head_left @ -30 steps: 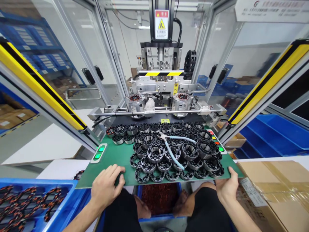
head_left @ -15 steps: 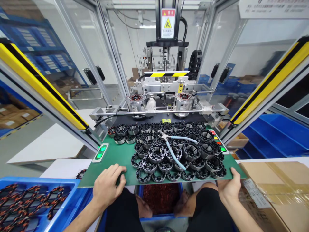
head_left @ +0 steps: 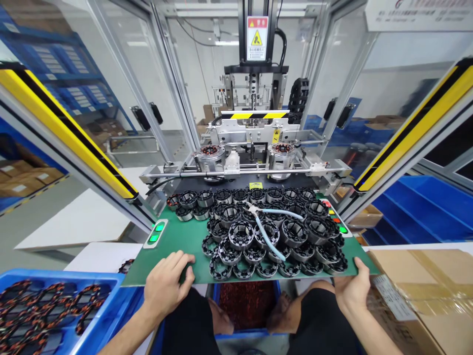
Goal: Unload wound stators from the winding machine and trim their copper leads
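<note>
My left hand point(head_left: 166, 286) rests with fingers spread on the front left edge of a green work mat point(head_left: 177, 241). At the mat's front right corner my right hand point(head_left: 353, 291) lies with its thumb on top and its fingers hidden under the edge. Several black ring-shaped stator cores point(head_left: 273, 231) are heaped on the mat. A pair of blue-handled cutters point(head_left: 268, 224) lies on top of the heap. Behind them stands a press machine point(head_left: 254, 148) with two fixtures, each holding a wound stator point(head_left: 209, 153).
A blue bin point(head_left: 44, 305) with copper-wound parts sits at the lower left. A cardboard box point(head_left: 428, 291) stands at the right. Between my knees a blue bin point(head_left: 244, 301) holds reddish scraps. Green buttons point(head_left: 157, 231) flank the mat; yellow-black light-curtain posts point(head_left: 62, 128) frame the opening.
The view has shifted slightly left and up as my head moved. Both hands stay at the mat's front edge.
</note>
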`<state>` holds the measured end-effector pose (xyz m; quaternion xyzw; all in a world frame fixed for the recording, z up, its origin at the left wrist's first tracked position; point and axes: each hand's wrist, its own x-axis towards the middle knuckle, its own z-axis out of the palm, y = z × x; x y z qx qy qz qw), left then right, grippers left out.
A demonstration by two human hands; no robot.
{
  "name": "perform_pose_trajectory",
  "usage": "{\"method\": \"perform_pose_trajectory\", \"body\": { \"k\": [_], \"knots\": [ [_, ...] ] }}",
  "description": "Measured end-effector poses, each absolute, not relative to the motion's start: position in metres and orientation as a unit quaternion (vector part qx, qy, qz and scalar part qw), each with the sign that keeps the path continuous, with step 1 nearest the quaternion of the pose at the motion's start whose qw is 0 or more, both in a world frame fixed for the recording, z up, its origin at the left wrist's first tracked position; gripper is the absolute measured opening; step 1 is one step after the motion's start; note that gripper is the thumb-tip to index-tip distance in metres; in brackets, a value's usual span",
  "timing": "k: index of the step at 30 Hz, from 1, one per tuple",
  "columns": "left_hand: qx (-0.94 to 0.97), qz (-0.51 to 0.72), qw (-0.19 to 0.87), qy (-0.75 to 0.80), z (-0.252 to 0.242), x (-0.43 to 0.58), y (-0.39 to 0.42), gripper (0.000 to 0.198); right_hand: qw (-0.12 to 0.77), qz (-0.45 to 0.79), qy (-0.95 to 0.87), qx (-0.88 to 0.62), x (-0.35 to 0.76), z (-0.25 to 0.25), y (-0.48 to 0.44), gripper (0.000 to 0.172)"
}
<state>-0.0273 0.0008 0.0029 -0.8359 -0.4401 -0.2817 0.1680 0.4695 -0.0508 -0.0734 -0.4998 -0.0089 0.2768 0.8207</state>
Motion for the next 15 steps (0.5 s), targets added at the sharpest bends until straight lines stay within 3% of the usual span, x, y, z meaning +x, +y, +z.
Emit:
{"method": "perform_pose_trajectory", "body": {
  "k": [15],
  "knots": [
    [-0.836, -0.281, 0.168, -0.441, 0.0036, -0.0258, 0.0010, 0.016, 0.818, 0.280, 0.005, -0.503, 0.4651, -0.0661, -0.0501, 0.044]
  ]
}}
